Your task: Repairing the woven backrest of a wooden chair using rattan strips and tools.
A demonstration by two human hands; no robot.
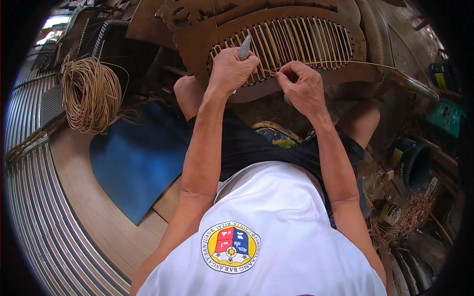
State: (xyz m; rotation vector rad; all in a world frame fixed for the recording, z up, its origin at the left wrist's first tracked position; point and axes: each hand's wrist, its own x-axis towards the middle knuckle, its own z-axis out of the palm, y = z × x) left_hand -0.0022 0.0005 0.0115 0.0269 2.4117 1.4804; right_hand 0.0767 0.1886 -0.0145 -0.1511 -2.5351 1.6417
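Frame [358, 72] strung with cane [291, 42] rests by our knees [187, 92], likely for reach, our left hand [228, 70] wrapped around a spike [245, 48], our right hand [303, 88] pinching a strand [270, 73], perhaps for tension.

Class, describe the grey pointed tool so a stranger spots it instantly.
At top centre, find the dark wooden frame strung with tan strands. The left hand, over its left part, grips the grey pointed tool: a single thick taper, unlike the thin strands.
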